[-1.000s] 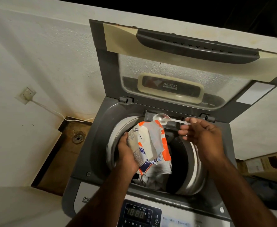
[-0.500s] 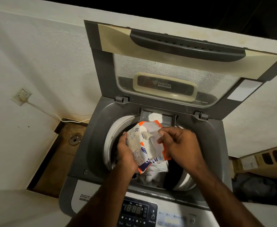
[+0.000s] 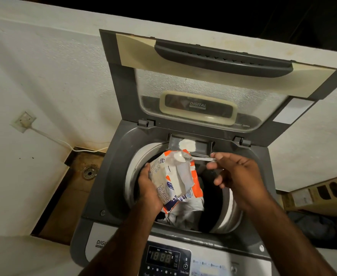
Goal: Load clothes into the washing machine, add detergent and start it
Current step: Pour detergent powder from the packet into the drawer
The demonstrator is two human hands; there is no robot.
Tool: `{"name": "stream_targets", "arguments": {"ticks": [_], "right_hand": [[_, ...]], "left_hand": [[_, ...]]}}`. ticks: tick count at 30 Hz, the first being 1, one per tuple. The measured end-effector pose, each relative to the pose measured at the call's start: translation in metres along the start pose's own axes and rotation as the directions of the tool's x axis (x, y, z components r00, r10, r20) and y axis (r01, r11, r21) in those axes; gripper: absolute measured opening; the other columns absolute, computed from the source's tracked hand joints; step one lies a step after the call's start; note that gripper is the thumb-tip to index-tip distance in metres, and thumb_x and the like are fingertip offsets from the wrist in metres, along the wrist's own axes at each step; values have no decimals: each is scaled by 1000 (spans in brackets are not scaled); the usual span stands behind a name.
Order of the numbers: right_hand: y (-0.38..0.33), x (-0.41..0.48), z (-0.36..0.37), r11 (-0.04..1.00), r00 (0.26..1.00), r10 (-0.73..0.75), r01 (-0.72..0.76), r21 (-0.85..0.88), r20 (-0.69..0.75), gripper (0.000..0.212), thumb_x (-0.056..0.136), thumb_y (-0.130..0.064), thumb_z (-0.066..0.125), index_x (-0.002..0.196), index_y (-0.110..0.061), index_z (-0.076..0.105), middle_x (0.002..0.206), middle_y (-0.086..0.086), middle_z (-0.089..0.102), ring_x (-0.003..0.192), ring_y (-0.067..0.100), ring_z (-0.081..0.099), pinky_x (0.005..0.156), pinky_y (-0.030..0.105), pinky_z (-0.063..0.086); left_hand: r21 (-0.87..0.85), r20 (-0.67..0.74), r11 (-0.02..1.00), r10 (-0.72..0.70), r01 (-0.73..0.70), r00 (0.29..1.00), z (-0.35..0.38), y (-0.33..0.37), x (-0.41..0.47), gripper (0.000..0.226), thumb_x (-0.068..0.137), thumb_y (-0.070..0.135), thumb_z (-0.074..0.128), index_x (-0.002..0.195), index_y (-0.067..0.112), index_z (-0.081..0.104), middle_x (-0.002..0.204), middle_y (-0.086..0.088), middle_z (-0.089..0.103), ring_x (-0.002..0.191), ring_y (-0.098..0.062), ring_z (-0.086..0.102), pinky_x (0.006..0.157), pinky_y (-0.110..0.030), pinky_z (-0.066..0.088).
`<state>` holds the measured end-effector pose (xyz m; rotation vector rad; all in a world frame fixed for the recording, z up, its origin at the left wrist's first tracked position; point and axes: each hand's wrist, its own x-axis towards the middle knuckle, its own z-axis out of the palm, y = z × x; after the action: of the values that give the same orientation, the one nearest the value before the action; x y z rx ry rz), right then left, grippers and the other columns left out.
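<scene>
The washing machine (image 3: 96, 188), a grey top-loader, was seen from above with its lid (image 3: 203, 80) raised upright against the white wall. Inside the drum (image 3: 226, 214), pale clothes (image 3: 183, 214) were bunched toward the front and middle, while the right part of the drum was too dark to be read. At the back rim, the detergent tray (image 3: 202, 145) stood open, and a small heap of white powder (image 3: 187, 144) was lying in its left part.

A detergent packet (image 3: 164, 184), white with orange and blue print, was held over the drum by the left hand (image 3: 149, 193), the fingers closed around its left side and its torn top turned toward the tray. Its contents could not be made out.

A clear plastic spoon (image 3: 183, 157) was pinched by its handle between thumb and fingers of the right hand (image 3: 237, 180). The bowl of the spoon was at the mouth of the packet, just in front of the tray, and white powder was carried in it.

At the near edge, the control panel (image 3: 163, 257) was lit, and "18:88" was shown on its display.
</scene>
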<state>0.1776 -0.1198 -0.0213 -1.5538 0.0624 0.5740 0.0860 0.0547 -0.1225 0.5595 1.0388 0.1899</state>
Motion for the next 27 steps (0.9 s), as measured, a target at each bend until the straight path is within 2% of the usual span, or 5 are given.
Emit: {"name": "stream_targets", "arguments": {"ticks": [5, 11, 17, 22, 27], "right_hand": [[-8, 22, -15, 995, 999, 27, -23, 97, -44, 17, 101, -13, 56, 100, -8, 72, 78, 6, 77, 44, 13, 59, 41, 20, 43], [13, 66, -7, 995, 989, 80, -73, 62, -121, 17, 101, -15, 59, 108, -6, 71, 82, 6, 78, 52, 14, 65, 45, 22, 47], [35, 82, 10, 998, 985, 68, -68, 5, -160, 20, 101, -13, 61, 109, 2, 71, 81, 9, 75, 54, 15, 68, 44, 22, 51], [40, 84, 13, 999, 989, 32, -30, 17, -145, 18, 98, -2, 62, 111, -5, 73, 95, 11, 77, 74, 10, 76, 55, 19, 55], [35, 71, 9, 1000, 993, -9, 12, 20, -121, 20, 97, -4, 63, 108, -15, 75, 101, 8, 79, 91, 17, 76, 66, 24, 56]], "left_hand": [[37, 7, 999, -29, 29, 1000, -3, 2, -3, 46, 101, 55, 42, 117, 20, 69, 112, -14, 74, 107, -37, 67, 82, -43, 55], [56, -6, 997, -62, 62, 998, -9, 3, 2, 49, 100, 58, 41, 121, 21, 67, 117, -15, 72, 112, -38, 65, 95, -49, 53], [69, 10, 993, -97, 97, 995, -12, 7, 2, 43, 101, 58, 40, 111, 24, 66, 115, -13, 71, 107, -34, 65, 83, -41, 53], [80, 1, 991, -104, 104, 995, -14, 10, 3, 47, 101, 59, 39, 124, 24, 61, 121, -13, 69, 109, -35, 65, 77, -41, 54], [38, -12, 995, -91, 92, 996, -13, 6, 6, 50, 99, 60, 42, 127, 24, 63, 123, -13, 71, 115, -38, 64, 94, -48, 54]]}}
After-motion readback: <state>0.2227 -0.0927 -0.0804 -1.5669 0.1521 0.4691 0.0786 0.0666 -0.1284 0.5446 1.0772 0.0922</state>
